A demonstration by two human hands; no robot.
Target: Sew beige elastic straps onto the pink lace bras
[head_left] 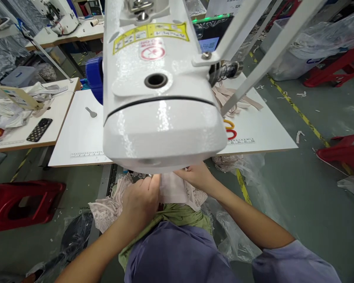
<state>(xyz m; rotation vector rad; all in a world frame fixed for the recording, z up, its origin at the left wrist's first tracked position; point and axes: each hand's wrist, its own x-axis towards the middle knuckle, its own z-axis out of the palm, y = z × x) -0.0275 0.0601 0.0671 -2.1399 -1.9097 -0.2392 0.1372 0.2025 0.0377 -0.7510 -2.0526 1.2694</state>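
L hand (141, 197): curled closed, thumb + fingers pinching left edge of panel (173, 190). R hand (198, 177): bent inward, fingertips at panel's upper R corner, partly under mach. (162, 131); can't tell from where I stand if they grip or only rest. Panel: pale pink, plain, stretched flat btwn both hands; upper edge hidden by mach., lower edge over person's lap.

Surroundings, L to R. Red stool (51, 186) on floor, far L. Side table (51, 131) above it, w/ phone (39, 130) in dark patterned case near front edge + wht garments (8, 112) heaped behind. Next, wht table (69, 129): small grey tool (91, 113) lying flat, ruler (87, 154) along front edge. Lace (104, 214), pale pink, bunched just L of L hand. Mach. in centre: wht, blue wheel (94, 78) on L side, yellow label (153, 34) on top. Green cloth (179, 214) across lap, directly below panel. More lace, same colour, beside panel's R edge, below R hand.

R of mach., on wht table: scissors (235, 134), one yellow + one red loop visible, rest hidden; pale strips (238, 103) in loose pile behind. Clear plastic (237, 236) R of lap. Yellow-blk tape (298, 112) runs diag. across green floor. Another red stool (346, 153), far R.
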